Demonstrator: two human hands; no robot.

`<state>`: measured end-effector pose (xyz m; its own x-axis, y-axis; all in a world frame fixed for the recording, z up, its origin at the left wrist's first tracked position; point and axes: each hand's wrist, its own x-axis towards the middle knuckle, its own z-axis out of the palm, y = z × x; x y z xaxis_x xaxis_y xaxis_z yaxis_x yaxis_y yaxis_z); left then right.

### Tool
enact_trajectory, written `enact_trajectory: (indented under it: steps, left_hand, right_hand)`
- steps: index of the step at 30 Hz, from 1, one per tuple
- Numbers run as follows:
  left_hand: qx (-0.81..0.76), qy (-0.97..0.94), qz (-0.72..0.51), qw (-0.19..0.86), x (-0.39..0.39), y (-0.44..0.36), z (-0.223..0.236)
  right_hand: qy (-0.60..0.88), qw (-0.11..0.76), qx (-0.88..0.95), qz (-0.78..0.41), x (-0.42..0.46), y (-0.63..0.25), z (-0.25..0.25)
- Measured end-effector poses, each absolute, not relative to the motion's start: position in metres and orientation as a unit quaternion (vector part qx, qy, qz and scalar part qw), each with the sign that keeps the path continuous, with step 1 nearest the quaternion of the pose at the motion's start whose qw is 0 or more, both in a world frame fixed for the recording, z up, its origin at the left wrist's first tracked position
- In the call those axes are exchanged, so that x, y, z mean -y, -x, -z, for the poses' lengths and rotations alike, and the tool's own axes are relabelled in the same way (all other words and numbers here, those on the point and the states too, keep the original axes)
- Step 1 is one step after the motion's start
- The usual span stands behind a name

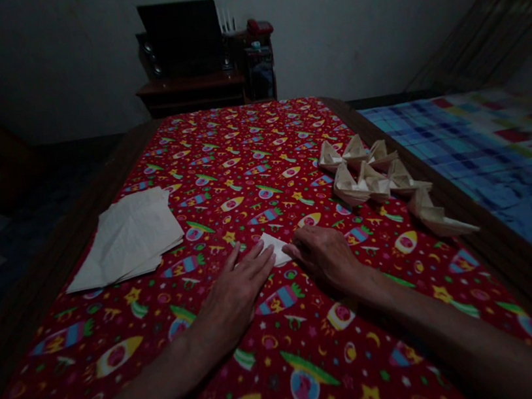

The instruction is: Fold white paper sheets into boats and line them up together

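Observation:
A small piece of folded white paper (275,247) lies on the red patterned cloth in front of me, its top coming to a point. My left hand (238,286) rests flat with its fingers stretched out, the fingertips lying over the paper's left part. At the paper's right corner, my right hand (326,254) is closed, with thumb and fingertips pinching the edge. Part of the paper is hidden under the left fingers. Several folded paper boats (369,178) stand in rows to the right, beyond my right hand.
A stack of loose paper sheets (127,235) lies on the left of the table. The printed cloth (248,142) covers the tabletop. Beyond its far end, a dark screen (182,38) stands on a wooden stand (191,88). A bed with a checked sheet (469,164) is on the right.

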<state>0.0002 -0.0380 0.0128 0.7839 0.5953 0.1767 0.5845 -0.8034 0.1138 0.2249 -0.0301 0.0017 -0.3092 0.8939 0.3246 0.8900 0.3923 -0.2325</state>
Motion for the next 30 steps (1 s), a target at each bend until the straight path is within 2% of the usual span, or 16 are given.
enact_trajectory:
  steps: [3, 6, 9, 12, 16, 21, 27, 30]
  left_hand:
    - [-0.32, -0.944, -0.07, 0.025, 0.043, 0.0, -0.012]
    - [-0.329, -0.942, -0.062, 0.014, 0.048, 0.0, -0.014]
    - [-0.329, -0.942, -0.069, -0.003, 0.051, 0.0, -0.014]
    - [-0.331, -0.94, -0.076, -0.015, 0.052, 0.003, -0.013]
    - [-0.34, -0.936, -0.086, -0.027, 0.053, 0.017, -0.008]
    - [-0.368, -0.922, -0.108, -0.043, 0.056, 0.036, -0.003]
    - [-0.394, -0.904, -0.166, 0.008, 0.046, 0.04, -0.009]
    - [-0.401, -0.895, -0.19, 0.036, 0.04, 0.037, -0.015]
  right_hand:
    - [0.561, 0.21, 0.801, 0.012, 0.03, -0.224, -0.005]
    - [0.551, 0.215, 0.802, 0.082, 0.033, -0.22, -0.011]
    - [0.417, 0.205, 0.877, 0.121, 0.041, -0.215, -0.014]
    - [0.316, 0.177, 0.93, 0.064, 0.051, -0.218, -0.011]
    - [0.337, 0.194, 0.921, -0.006, 0.056, -0.231, -0.004]
    - [0.35, 0.202, 0.914, 0.018, 0.05, -0.232, -0.003]
    - [0.384, 0.125, 0.913, 0.058, 0.039, -0.21, -0.017]
    - [0.37, 0.113, 0.92, 0.066, 0.031, -0.208, -0.021]
